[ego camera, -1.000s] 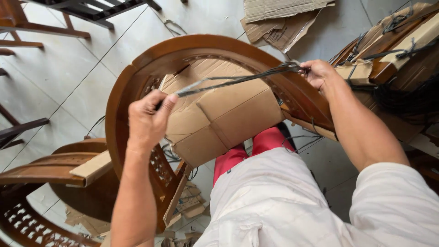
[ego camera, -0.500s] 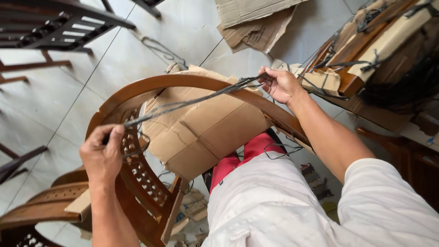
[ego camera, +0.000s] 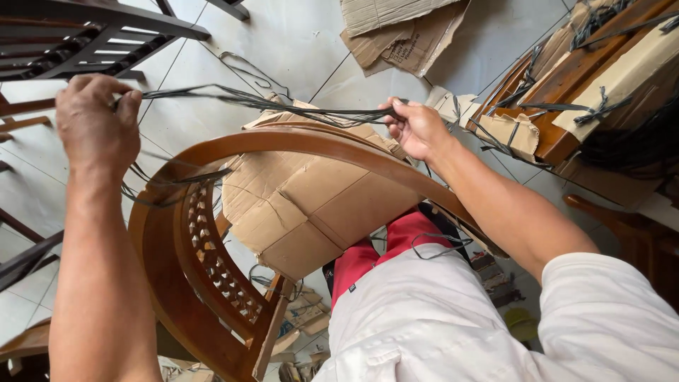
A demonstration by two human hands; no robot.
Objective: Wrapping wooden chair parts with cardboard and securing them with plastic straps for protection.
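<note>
Black straps — reddish-brown chair — tan cardboard, white floor.

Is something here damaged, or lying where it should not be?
Yes. Torn cardboard pieces lie loose on the tiled floor, with stray black straps nearby. The cardboard wrap on the curved wooden chair is creased and ragged at its edges. Both hands hold a black strap bundle.

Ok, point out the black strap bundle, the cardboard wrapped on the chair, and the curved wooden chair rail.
black strap bundle (ego camera: 254,102), head view, mid-span between the hands
cardboard wrapping (ego camera: 318,198), head view, flat front panel
curved wooden chair rail (ego camera: 283,139), head view, top of the arc
</note>
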